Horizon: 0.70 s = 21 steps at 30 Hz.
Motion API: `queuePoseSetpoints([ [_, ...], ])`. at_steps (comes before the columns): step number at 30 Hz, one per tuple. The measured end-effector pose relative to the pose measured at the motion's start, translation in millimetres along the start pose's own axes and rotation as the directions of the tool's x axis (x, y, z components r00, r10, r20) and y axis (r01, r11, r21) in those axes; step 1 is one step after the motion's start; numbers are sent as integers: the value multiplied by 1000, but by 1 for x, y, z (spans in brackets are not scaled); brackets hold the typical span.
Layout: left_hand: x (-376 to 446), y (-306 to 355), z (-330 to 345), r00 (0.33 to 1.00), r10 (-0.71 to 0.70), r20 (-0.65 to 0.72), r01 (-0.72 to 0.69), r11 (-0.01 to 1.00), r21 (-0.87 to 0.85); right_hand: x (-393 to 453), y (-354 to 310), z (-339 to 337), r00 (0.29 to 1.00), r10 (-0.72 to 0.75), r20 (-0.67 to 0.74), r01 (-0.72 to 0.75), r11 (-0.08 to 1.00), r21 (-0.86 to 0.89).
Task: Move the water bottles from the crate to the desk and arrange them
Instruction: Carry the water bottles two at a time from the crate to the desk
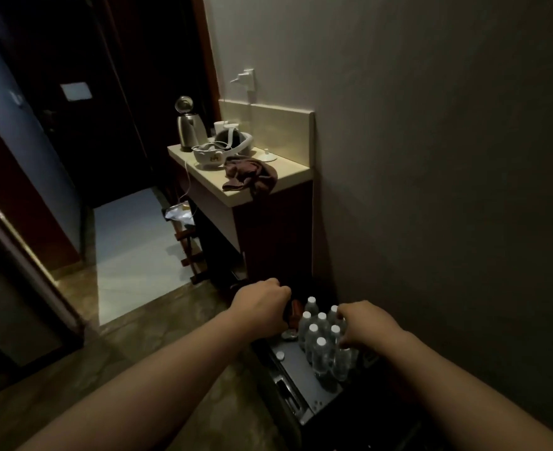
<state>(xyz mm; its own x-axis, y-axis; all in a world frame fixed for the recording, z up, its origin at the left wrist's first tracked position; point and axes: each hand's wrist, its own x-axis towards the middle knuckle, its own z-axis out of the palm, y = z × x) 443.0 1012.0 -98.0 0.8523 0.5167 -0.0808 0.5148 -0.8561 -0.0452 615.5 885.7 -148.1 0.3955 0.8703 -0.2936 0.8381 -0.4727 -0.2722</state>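
Several clear water bottles with white caps stand upright in a dark crate on the floor by the wall. My right hand reaches over them, its fingers curled round the top of a bottle on the right side of the group. My left hand is curled over the crate's dark left edge; what it grips is hidden. The desk, a pale-topped counter on a dark cabinet, stands farther along the wall.
On the desk are a steel kettle, a white headset, a brown cloth and a small white stand. A loose white cap lies in the crate. A dark doorway and pale floor lie to the left.
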Motion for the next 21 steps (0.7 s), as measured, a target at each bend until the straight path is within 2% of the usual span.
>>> queuePoseSetpoints([
  [5, 93, -37, 26, 995, 103, 0, -103, 995, -9, 66, 10, 4, 997, 80, 1, -80, 997, 2],
  [10, 185, -76, 60, 954, 296, 38, -294, 954, -51, 126, 12, 18, 971, 234, 53, -236, 971, 34],
  [16, 279, -128, 88, 858, 502, 111, -499, 865, -58, 184, -8, 28, 880, 469, 74, -475, 872, 118],
  [21, 329, -140, 121, 744, 642, 186, -639, 765, -82, 210, -21, 45, 790, 605, 104, -611, 761, 218],
])
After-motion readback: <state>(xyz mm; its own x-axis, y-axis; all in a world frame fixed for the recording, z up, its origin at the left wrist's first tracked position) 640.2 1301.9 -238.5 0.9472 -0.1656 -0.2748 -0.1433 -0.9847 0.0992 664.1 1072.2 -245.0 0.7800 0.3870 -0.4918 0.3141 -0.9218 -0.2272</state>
